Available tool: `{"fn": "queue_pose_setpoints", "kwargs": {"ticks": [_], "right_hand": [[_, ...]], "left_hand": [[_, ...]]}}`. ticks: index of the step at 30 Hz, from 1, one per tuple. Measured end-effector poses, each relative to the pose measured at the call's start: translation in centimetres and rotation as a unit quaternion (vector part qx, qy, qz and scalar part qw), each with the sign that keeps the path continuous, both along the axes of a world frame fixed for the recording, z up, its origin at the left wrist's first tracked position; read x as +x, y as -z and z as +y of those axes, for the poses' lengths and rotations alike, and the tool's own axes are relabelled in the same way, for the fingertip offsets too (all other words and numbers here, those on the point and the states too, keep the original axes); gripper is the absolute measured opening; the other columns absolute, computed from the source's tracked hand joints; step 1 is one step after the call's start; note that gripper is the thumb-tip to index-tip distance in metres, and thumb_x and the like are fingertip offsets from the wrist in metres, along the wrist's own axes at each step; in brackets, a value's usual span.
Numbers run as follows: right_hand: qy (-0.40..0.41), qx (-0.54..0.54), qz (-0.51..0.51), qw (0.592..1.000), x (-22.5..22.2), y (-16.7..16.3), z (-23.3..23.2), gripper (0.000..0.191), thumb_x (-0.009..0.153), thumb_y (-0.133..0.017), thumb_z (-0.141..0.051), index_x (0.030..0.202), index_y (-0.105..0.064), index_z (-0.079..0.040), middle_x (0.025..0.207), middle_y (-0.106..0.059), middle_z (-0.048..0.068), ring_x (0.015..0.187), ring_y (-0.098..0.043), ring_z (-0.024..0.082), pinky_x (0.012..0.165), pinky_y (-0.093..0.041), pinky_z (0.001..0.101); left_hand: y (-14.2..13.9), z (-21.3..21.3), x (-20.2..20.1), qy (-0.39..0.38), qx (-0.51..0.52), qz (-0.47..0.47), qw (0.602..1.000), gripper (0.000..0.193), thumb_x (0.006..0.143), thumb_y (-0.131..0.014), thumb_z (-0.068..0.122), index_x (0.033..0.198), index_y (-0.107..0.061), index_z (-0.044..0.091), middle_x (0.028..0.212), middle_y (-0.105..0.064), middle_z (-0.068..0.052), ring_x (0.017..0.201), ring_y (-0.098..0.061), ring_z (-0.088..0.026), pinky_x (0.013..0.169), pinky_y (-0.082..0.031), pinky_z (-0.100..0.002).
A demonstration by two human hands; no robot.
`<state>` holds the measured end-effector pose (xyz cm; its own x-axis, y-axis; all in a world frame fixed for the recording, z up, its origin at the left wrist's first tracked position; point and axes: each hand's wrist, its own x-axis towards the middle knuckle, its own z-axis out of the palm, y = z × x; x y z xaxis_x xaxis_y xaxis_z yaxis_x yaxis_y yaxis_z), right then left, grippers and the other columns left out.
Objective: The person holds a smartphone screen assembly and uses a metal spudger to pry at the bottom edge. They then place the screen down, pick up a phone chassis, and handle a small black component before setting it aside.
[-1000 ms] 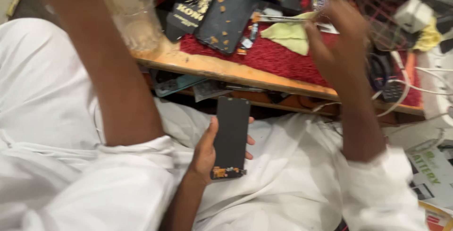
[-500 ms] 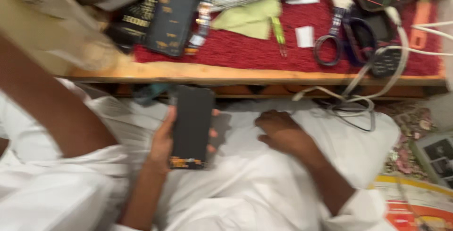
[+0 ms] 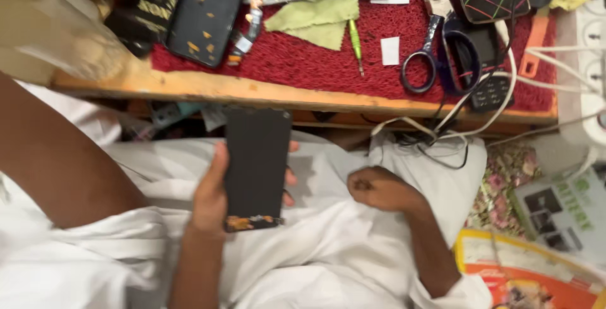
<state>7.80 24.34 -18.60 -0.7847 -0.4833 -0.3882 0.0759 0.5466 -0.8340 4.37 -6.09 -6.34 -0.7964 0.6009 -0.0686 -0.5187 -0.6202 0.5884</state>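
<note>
I see my left hand (image 3: 211, 205) gripping a dark phone panel (image 3: 255, 167) over my lap, fingers wrapped round its edges, just below the bench (image 3: 265, 91). My right hand (image 3: 379, 189) rests on my white clothing in a loose fist, holding nothing I can see. The grip is at the edges only, so I judge the panel could slip or flex and crack. Counted: two panels, the other (image 3: 205, 12) on the red mat (image 3: 341, 63); one pair of scissors (image 3: 435, 44); one green cloth (image 3: 319, 12).
</note>
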Motion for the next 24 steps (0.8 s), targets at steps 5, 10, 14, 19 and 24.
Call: {"fn": "queue_pose_setpoints", "kwargs": {"ticks": [5, 10, 14, 19, 24], "right_hand": [[0.251, 0.08, 0.073, 0.962, 3.2, -3.6, -4.2, 0.023, 0.084, -0.067, -0.02, 0.1, -0.074, -0.006, 0.087, -0.076, 0.014, 0.075, -0.073, 0.026, 0.071, -0.057, 0.0376], [0.254, 0.172, 0.316, 0.898, -1.3, -6.5, -7.4, 0.031, 0.087, -0.069, -0.017, 0.113, -0.07, -0.002, 0.111, -0.069, 0.024, 0.1, -0.064, 0.042, 0.087, -0.051, 0.0479], [0.255, 0.188, 0.426, 0.848, -3.7, -4.5, -8.5, 0.027, 0.093, -0.066, -0.016, 0.115, -0.067, 0.0, 0.109, -0.067, 0.024, 0.102, -0.062, 0.046, 0.093, -0.049, 0.0521], [0.278, 0.15, 0.38, 0.869, -3.6, -1.5, -6.9, 0.028, 0.091, -0.071, -0.016, 0.113, -0.067, 0.001, 0.105, -0.067, 0.024, 0.099, -0.061, 0.047, 0.087, -0.049, 0.0521], [0.284, 0.154, 0.398, 0.858, -4.2, -0.9, -6.5, 0.027, 0.089, -0.074, -0.016, 0.109, -0.069, 0.0, 0.103, -0.067, 0.025, 0.097, -0.062, 0.047, 0.087, -0.049, 0.0523]], "left_hand": [[0.8, -3.6, -0.4, 0.063, -0.039, 0.0, 0.997, 0.078, 0.108, -0.035, 0.057, 0.153, -0.039, -0.006, 0.144, -0.055, -0.027, 0.106, -0.068, -0.032, 0.082, -0.063, -0.047], [0.1, -5.2, -2.2, 0.06, -0.074, 0.045, 0.994, 0.079, 0.107, -0.035, 0.058, 0.152, -0.042, -0.006, 0.142, -0.057, -0.027, 0.106, -0.068, -0.03, 0.08, -0.064, -0.046], [-0.1, -5.1, -2.7, 0.077, -0.076, 0.033, 0.994, 0.079, 0.106, -0.033, 0.058, 0.155, -0.04, -0.003, 0.146, -0.055, -0.025, 0.106, -0.068, -0.031, 0.08, -0.062, -0.046], [-1.2, -4.9, -1.0, -0.041, -0.071, 0.078, 0.994, 0.078, 0.11, -0.033, 0.058, 0.154, -0.04, -0.007, 0.149, -0.052, -0.029, 0.11, -0.066, -0.034, 0.083, -0.063, -0.05], [-1.1, -4.4, 0.7, -0.097, -0.037, 0.088, 0.991, 0.077, 0.11, -0.031, 0.058, 0.155, -0.04, -0.004, 0.147, -0.052, -0.029, 0.108, -0.067, -0.034, 0.081, -0.063, -0.05]]}}
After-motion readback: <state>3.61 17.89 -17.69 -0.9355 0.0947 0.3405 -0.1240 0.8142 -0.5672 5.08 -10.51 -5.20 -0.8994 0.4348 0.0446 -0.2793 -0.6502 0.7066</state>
